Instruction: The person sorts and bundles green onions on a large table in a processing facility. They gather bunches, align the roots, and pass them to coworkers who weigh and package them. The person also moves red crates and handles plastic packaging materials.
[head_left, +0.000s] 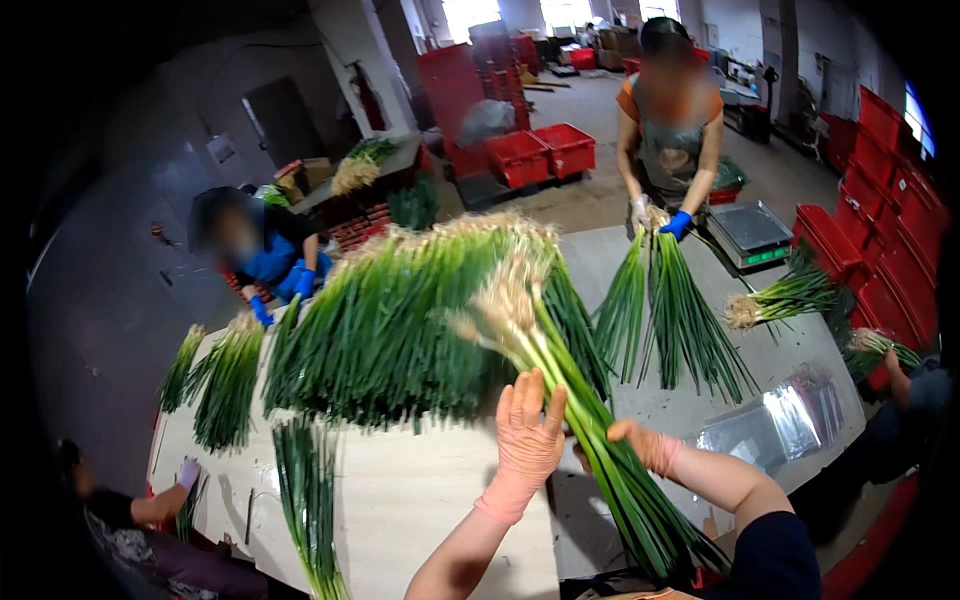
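A large bunch of green onions (592, 420), roots up and leaves hanging down to the right, is tilted in front of me. My right hand (637, 446), in an orange rubber glove, is closed around its middle. My left hand (528, 427), gloved alike, lies against the left side of the stalks with its fingers extended; whether it grips them is unclear. Beyond it spreads a long pile of green onions (390, 322) with the roots at the far side. A smaller bunch (306, 495) lies at the near left of the pale tabletop (435, 495).
Across the table a co-worker (667, 142) holds onions beside a digital scale (750, 229). Another co-worker in blue gloves (262, 255) stands at the far left, with others at both sides. Clear plastic bags (772, 424) lie at right; red crates (892, 247) are stacked beyond.
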